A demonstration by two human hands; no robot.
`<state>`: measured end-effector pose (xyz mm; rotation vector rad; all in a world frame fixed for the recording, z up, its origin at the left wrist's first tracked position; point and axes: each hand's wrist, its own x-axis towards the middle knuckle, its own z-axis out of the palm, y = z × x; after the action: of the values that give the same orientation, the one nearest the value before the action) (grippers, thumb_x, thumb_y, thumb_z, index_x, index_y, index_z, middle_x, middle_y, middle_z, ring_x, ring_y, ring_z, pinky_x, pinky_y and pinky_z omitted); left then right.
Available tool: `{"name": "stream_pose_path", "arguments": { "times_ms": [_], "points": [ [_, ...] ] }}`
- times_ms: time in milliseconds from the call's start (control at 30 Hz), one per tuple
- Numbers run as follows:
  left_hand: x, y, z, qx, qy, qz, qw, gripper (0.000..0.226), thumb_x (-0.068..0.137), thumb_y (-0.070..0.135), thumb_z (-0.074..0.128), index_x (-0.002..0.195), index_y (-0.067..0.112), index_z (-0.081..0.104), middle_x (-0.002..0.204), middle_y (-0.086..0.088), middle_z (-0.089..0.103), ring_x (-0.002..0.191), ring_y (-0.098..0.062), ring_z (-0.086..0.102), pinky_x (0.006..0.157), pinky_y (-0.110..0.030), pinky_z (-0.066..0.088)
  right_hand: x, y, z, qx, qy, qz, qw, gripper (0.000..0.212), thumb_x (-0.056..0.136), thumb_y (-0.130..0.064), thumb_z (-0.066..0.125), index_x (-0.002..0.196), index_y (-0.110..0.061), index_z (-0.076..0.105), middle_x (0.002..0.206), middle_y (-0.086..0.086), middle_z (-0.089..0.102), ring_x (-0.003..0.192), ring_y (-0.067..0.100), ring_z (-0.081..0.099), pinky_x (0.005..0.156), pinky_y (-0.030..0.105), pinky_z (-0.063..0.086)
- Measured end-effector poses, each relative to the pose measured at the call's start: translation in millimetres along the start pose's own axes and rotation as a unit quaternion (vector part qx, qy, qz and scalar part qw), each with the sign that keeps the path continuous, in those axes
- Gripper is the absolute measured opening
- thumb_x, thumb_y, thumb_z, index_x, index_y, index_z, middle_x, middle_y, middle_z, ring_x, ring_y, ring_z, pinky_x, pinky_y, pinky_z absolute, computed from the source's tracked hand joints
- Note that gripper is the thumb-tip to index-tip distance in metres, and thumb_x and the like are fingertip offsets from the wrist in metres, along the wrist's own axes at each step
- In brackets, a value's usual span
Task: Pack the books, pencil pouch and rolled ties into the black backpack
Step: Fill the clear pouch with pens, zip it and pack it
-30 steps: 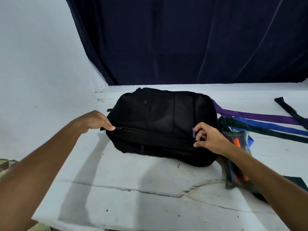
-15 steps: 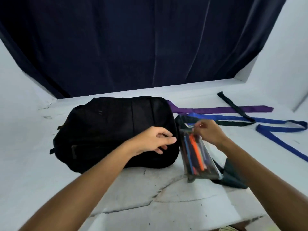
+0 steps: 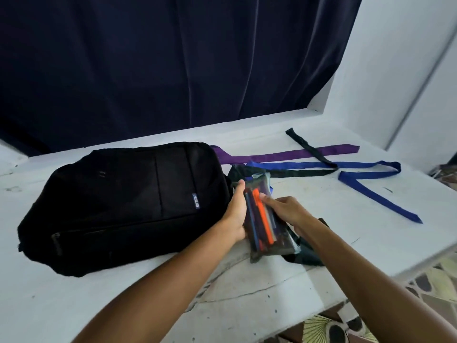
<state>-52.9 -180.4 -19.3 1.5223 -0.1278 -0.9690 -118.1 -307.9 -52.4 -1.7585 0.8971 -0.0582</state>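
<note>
Pencil pouch [image 3: 265, 219] of pens, both hands gripping, beside backpack [image 3: 123, 201].

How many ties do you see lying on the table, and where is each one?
3, maybe more hidden. The purple tie lies farthest back, the blue tie bends to the right, and the dark tie crosses both and runs under the pencil pouch.

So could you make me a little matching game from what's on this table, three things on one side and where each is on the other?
Things:
1. backpack
2. pencil pouch
3. purple tie

Places:
A. held between both hands
B. flat along the back, by the curtain
C. lying closed on the left

Pairs: 1-C, 2-A, 3-B
</note>
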Motion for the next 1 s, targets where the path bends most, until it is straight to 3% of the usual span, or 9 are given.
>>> {"name": "stream_pose_path", "arguments": {
  "times_ms": [133,233,367,467,567,633,767,900,1000],
  "points": [
    [-9,16,3,-0.062,-0.002,-0.006,0.998,0.067,0.095,0.066,0.030,0.096,0.010,0.066,0.064,-0.005,0.071,0.062,-0.019,0.066,0.063,-0.035,0.051,0,-8,-7,0.020,0.036,-0.048,0.998,0.057,0.079,-0.067,0.062,0.097,-0.013,0.070,0.086,0.007,0.075,0.077,0.024,0.073,0.079,0.039,0.059],
    [-17,34,-8,-0.061,0.007,0.025,0.998,0.078,0.091,0.073,0.027,0.118,0.011,0.064,0.104,-0.009,0.066,0.096,-0.027,0.063,0.090,-0.051,0.051,-11,-23,-17,0.132,-0.060,-0.093,0.985,0.059,0.077,-0.054,0.068,0.121,-0.015,0.061,0.098,0.007,0.075,0.087,0.024,0.073,0.078,0.039,0.059],
    [-37,63,-51,-0.037,-0.001,0.094,0.995,0.075,0.092,0.073,0.023,0.112,0.015,0.066,0.124,-0.006,0.060,0.112,-0.031,0.059,0.090,-0.057,0.051,-22,-52,-10,0.221,-0.238,-0.122,0.938,0.058,0.081,-0.038,0.066,0.136,-0.030,0.047,0.122,0.011,0.067,0.109,0.029,0.067,0.084,0.043,0.057],
    [-62,75,-98,0.004,-0.006,0.123,0.992,0.076,0.093,0.070,0.025,0.128,0.012,0.060,0.128,-0.005,0.056,0.114,-0.030,0.059,0.088,-0.054,0.054,-27,-76,21,0.237,-0.296,-0.142,0.914,0.070,0.075,-0.033,0.071,0.139,-0.029,0.044,0.123,0.011,0.066,0.105,0.028,0.068,0.078,0.039,0.058],
    [-91,80,-154,0.068,0.019,0.156,0.985,0.057,0.098,0.056,0.035,0.120,0.013,0.065,0.123,-0.007,0.062,0.110,-0.031,0.064,0.083,-0.049,0.057,-30,-95,56,0.265,-0.357,-0.146,0.884,0.081,0.061,-0.033,0.086,0.134,-0.025,0.052,0.117,0.009,0.069,0.096,0.024,0.070,0.073,0.035,0.059],
    [-105,76,-196,0.189,0.086,0.203,0.957,0.037,0.098,0.041,0.050,0.105,0.011,0.070,0.107,-0.010,0.071,0.101,-0.031,0.067,0.083,-0.047,0.058,-33,-102,71,0.267,-0.394,-0.149,0.867,0.081,0.054,-0.034,0.092,0.127,-0.025,0.058,0.114,0.007,0.070,0.093,0.022,0.071,0.071,0.034,0.059],
    [-111,55,-273,0.468,0.210,0.281,0.811,0.015,0.076,0.034,0.080,0.075,0.024,0.068,0.079,0.006,0.068,0.078,-0.014,0.064,0.074,-0.031,0.052,-36,-104,89,0.244,-0.441,-0.157,0.849,0.083,0.054,-0.036,0.093,0.128,-0.025,0.058,0.116,0.009,0.069,0.095,0.022,0.070,0.073,0.034,0.059],
    [-99,42,-297,0.545,0.153,0.298,0.769,0.031,0.063,0.042,0.087,0.079,0.031,0.064,0.088,0.007,0.058,0.085,-0.006,0.057,0.075,-0.019,0.045,-36,-96,98,0.244,-0.452,-0.144,0.846,0.089,0.056,-0.034,0.093,0.135,-0.023,0.054,0.121,0.011,0.065,0.099,0.023,0.069,0.077,0.034,0.058],
    [-78,39,-300,0.581,0.111,0.272,0.760,0.036,0.058,0.045,0.089,0.077,0.035,0.060,0.091,0.005,0.056,0.086,-0.007,0.055,0.077,-0.021,0.047,-41,-87,101,0.235,-0.462,-0.136,0.844,0.093,0.056,-0.035,0.093,0.138,-0.021,0.050,0.121,0.010,0.066,0.100,0.022,0.068,0.078,0.034,0.058]
  ]
}}
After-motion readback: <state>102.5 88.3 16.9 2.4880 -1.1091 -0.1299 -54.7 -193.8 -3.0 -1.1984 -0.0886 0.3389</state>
